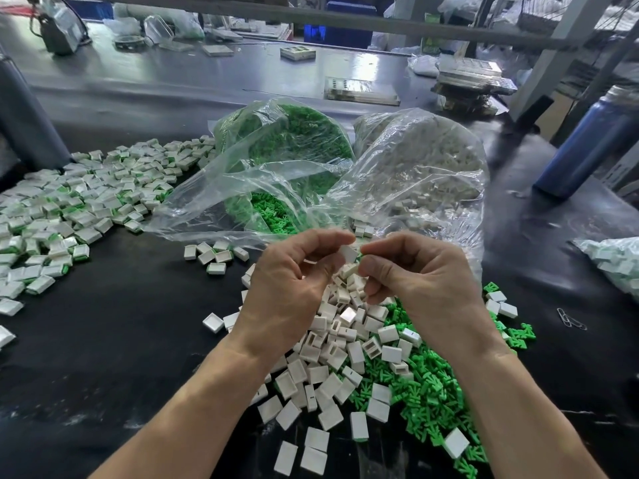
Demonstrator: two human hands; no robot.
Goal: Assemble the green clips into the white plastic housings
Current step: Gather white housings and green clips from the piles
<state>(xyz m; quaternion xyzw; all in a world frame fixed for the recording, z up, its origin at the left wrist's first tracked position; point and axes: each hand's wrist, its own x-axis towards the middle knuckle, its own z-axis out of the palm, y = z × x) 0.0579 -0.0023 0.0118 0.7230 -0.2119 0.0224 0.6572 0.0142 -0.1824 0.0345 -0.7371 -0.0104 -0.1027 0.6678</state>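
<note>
Together, left hand (290,271) and right hand (411,271) pinch one white housing (348,253).

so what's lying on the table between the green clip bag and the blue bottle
In the head view, the clear bag of white housings sits between the green clip bag and the blue bottle.

white housings (345,344), green clips (432,392) (bright), black table (121,340), blue bottle (584,146)
</note>
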